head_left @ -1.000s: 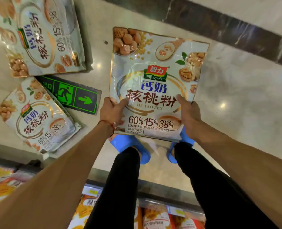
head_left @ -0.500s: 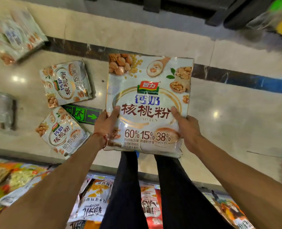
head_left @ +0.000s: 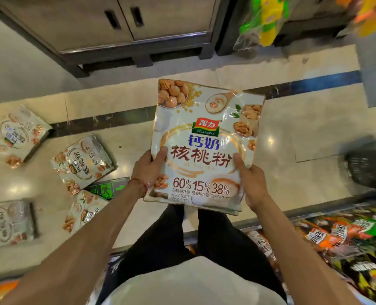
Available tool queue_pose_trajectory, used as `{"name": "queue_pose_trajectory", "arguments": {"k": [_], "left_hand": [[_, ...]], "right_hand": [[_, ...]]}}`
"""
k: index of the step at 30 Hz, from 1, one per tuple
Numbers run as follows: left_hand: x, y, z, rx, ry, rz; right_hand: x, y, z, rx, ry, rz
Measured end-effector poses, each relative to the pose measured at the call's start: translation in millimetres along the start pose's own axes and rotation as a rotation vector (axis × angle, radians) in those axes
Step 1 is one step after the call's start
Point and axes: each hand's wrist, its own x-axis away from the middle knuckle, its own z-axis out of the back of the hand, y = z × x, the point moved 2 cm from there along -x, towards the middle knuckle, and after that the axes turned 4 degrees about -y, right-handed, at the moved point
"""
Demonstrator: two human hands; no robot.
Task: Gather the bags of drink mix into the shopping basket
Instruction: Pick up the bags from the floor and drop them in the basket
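Held bag (head_left: 204,142): one, raised at centre, reading "ZHILI PINPAI", "60% 15% 38%".
Floor bags (head_left: 83,161): four, lying left.
Basket (head_left: 371,168): one, blurred, right edge.
Hands: left hand (head_left: 148,170), right hand (head_left: 252,183), each gripping a lower side of that bag.
Exit sign (head_left: 108,190): one, green.

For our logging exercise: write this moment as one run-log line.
held: drink mix bag | left hand: grips left edge | right hand: grips right edge | floor: four bags, left | basket: right edge, blurred

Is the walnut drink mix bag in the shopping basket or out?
Out. The left hand and right hand hold the glossy white walnut-print bag; the dark blurred basket sits apart.
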Motion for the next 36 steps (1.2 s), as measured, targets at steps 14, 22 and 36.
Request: {"name": "queue_pose_trajectory", "arguments": {"k": [14,22,36], "left_hand": [[32.6,122.6,-202.0,-0.397,-0.302,-0.313],[46.9,197.2,-333.5,-0.536,-0.470,-0.490],[9.2,365.3,-557.8,-0.645,-0.724,-0.590]], "right_hand": [[54.3,-2.0,189.7,-0.445,0.310,0.107],[59.6,-22.1,291.8,-0.629,0.490,0.175],[-7.2,-128.4,433.9,-0.901,0.803,0.241]]}}
